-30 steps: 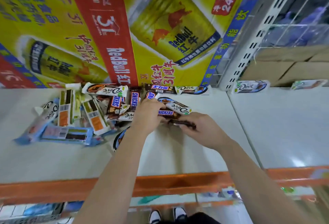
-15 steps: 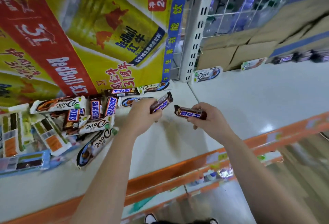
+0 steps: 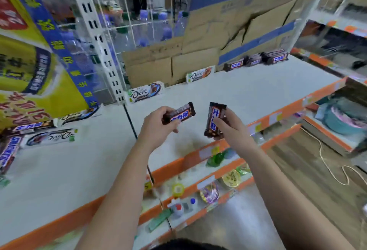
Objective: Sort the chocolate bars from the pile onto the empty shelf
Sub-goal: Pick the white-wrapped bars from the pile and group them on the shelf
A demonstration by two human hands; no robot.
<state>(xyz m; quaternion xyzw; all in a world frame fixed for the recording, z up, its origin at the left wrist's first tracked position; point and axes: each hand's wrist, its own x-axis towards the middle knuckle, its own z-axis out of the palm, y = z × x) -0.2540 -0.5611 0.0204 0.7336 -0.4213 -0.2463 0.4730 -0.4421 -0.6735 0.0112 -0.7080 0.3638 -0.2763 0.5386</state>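
Shelf [image 3: 248,95], Dove bars [image 3: 146,92] along back; left hand [image 3: 158,128] grips brown bar [image 3: 181,113], right hand [image 3: 232,128] grips second bar [image 3: 213,118].

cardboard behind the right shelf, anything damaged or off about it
Yes: the cardboard has a jagged dark split running diagonally across it, above the Snickers bars at the back of the shelf. It looks torn.

- Two hands in shot, your left hand [image 3: 156,130] and right hand [image 3: 231,128].
- Two Snickers held, one per hand: left-hand bar [image 3: 179,113] and right-hand bar [image 3: 214,119].
- Two Dove bars past your fingertips: nearer Dove [image 3: 146,92] and farther Dove [image 3: 200,74].
- Three lots of dark bars way beyond your right hand: first lot [image 3: 233,65], second lot [image 3: 255,61], third lot [image 3: 275,57]. The third looks stacked, can't count it.
- Off to the left of your left hand there are two more Doves, upper Dove [image 3: 79,114] and lower Dove [image 3: 51,137], plus at least two Snickers: upper Snickers [image 3: 29,126] and edge Snickers [image 3: 8,150].
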